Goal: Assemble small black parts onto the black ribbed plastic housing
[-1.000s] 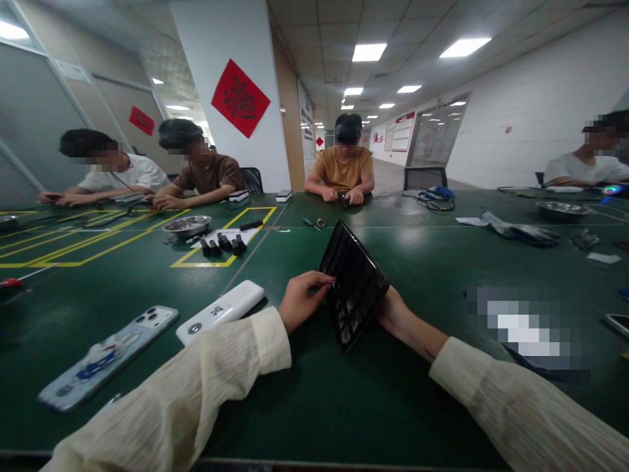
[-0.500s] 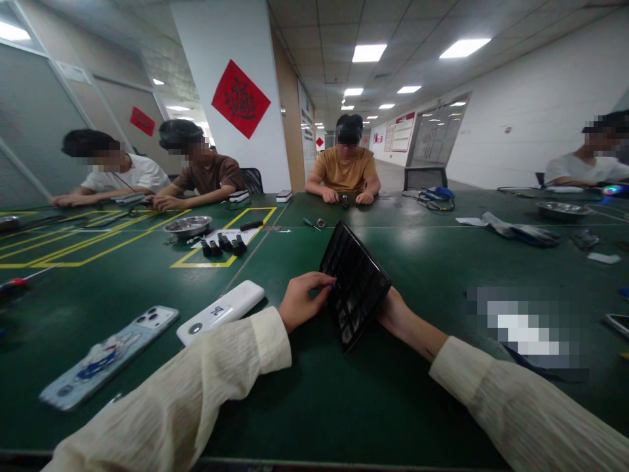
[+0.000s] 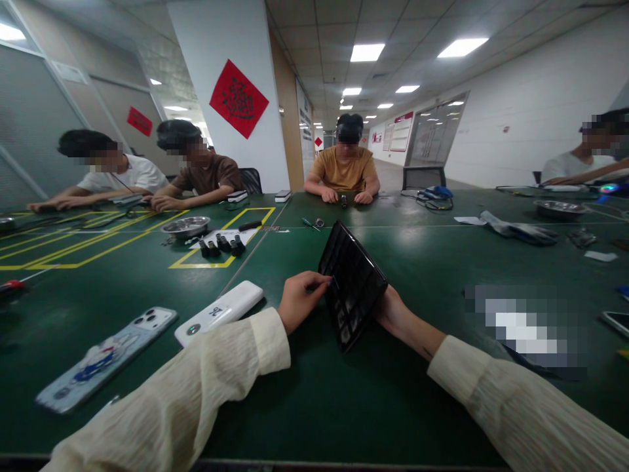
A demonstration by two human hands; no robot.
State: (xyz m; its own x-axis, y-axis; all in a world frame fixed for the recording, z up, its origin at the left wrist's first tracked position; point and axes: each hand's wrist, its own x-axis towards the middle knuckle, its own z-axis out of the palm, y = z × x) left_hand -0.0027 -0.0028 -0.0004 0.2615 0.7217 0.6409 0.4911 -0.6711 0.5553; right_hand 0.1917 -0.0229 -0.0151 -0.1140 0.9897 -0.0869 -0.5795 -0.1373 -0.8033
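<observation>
A thin, glossy black panel (image 3: 354, 282) with a grid of dark squares on its face stands tilted above the green table; whether it is a tablet or a shallow case I cannot tell. My right hand (image 3: 393, 307) grips it from behind at its right side, with the fingers hidden by the panel. At the left part of the face, my left hand (image 3: 303, 296) is closed in a pinch, fingertips at the surface. A small bluish speck shows by those fingertips, too small to name. Left of this hand lie a white oblong device (image 3: 221, 311) and a phone in a patterned case (image 3: 108, 359).
Several black cylindrical parts (image 3: 221, 246) stand on white paper near a metal bowl (image 3: 185, 227). Gloves (image 3: 515, 231) and another bowl (image 3: 559, 210) lie at the right. Across the green table (image 3: 417, 406) a person in a tan shirt (image 3: 344, 172) sits; others sit at both sides.
My left hand's fingertips have shifted very slightly left at the panel's face. The panel and my right hand stay nearly in place. At far left, a person's arm has stretched further left.
</observation>
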